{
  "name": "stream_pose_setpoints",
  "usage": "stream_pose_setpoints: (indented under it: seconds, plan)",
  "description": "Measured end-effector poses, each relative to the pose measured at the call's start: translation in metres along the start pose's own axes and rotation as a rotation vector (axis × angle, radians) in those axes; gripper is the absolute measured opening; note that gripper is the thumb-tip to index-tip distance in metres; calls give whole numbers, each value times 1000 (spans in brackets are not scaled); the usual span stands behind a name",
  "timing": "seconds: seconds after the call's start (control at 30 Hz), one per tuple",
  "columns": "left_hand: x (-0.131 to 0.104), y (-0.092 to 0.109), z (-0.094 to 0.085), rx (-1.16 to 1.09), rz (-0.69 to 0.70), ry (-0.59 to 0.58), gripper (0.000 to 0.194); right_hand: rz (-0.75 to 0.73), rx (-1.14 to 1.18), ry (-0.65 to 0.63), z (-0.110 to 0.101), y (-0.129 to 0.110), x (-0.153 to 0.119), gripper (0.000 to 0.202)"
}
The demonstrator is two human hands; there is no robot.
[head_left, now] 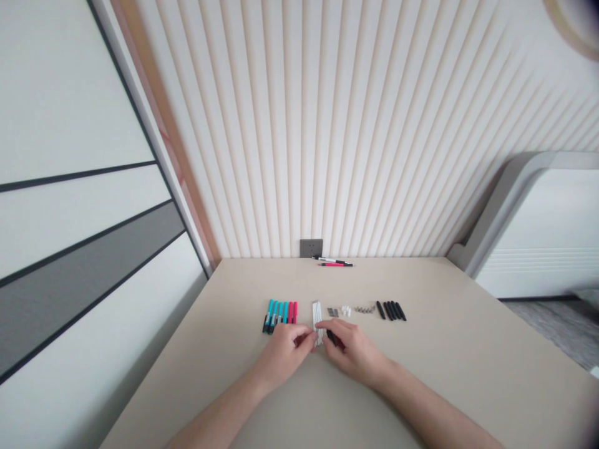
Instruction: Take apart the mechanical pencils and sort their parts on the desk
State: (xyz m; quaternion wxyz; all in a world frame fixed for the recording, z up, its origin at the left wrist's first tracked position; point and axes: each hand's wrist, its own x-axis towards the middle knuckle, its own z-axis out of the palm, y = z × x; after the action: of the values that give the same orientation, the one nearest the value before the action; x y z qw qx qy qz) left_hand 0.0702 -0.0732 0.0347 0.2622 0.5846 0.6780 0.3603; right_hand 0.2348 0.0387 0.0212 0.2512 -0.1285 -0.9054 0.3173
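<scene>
My left hand (289, 350) is closed, thumb and forefinger pinched together at the near end of the white pen refills (317, 308). What lies between those fingertips is too small to make out. Across from it, my right hand (352, 350) curls around a black pen part (331, 337), its forefinger reaching over the refills. Both hands are close together and partly cover the refills. Blue pen barrels (280, 308) with dark ends lie just beyond my left hand, beside pink barrels (292, 310).
Right of the refills lie metal clips (332, 312), small white pieces (345, 310), springs (364, 309) and several black pen parts (395, 310). Two assembled pens, one white (330, 259) and one pink (334, 265), rest on the table (243, 280) by the wall socket (311, 247).
</scene>
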Motion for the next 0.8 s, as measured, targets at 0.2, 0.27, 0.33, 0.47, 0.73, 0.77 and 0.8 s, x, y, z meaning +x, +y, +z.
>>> stream_pose_setpoints:
  seconds: [0.2, 0.27, 0.33, 0.47, 0.73, 0.77, 0.8]
  plan:
    - [0, 0, 3, -18, -20, -16, 41, -27, -28, -57, -3, -3, 1, 25]
    - [0, 0, 3, -28, -13, -26, 42, -39, -31, -78, -5, -2, 1, 25]
    - [0, 1, 2, -39, -11, -41, 43, -50, -29, -93, -6, -1, 1, 25]
    - [1, 1, 1, -70, -34, -65, 44, -43, -42, -79, -6, 2, 1, 27]
    - [2, -2, 0, -178, -112, -83, 52, -9, -118, 14, -5, 2, 0, 24]
    - [2, -3, 0, -182, -111, -86, 52, -18, -120, 12, -6, 2, 1, 24]
    - [1, -3, 0, -183, -108, -89, 53, -28, -120, 6, -6, 1, 1, 24]
